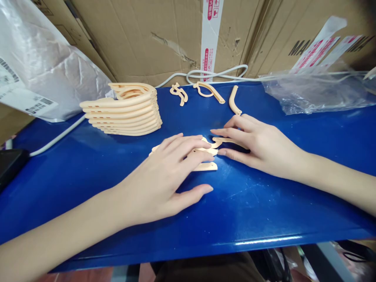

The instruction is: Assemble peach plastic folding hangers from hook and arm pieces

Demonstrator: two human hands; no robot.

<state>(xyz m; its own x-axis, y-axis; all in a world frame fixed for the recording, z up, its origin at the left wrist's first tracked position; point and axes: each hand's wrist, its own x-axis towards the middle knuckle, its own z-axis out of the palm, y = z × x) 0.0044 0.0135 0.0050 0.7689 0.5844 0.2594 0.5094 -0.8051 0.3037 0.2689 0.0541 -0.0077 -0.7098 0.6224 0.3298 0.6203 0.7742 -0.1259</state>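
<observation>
My left hand (167,176) lies palm down, fingers stretched, over several cream plastic pieces that look like folding-hanger parts. One straight hanger arm (207,167) sticks out beneath its fingers; the rest of that pile is mostly covered. To the right, my right hand (258,143) rests low over a slim hanger piece with a curved end (227,140). This piece runs between the spread thumb and index finger and disappears under the palm. Behind the left hand stands a neat stack of cream folding hangers (126,113).
Along the back lie small hook pieces (179,94), a looped hanger piece (208,93) and a curved arm (234,101). A white cable (217,74) runs before cardboard boxes (164,35). Clear plastic bag (317,90) at right, silvery parcel (58,58) and black device (13,166) at left.
</observation>
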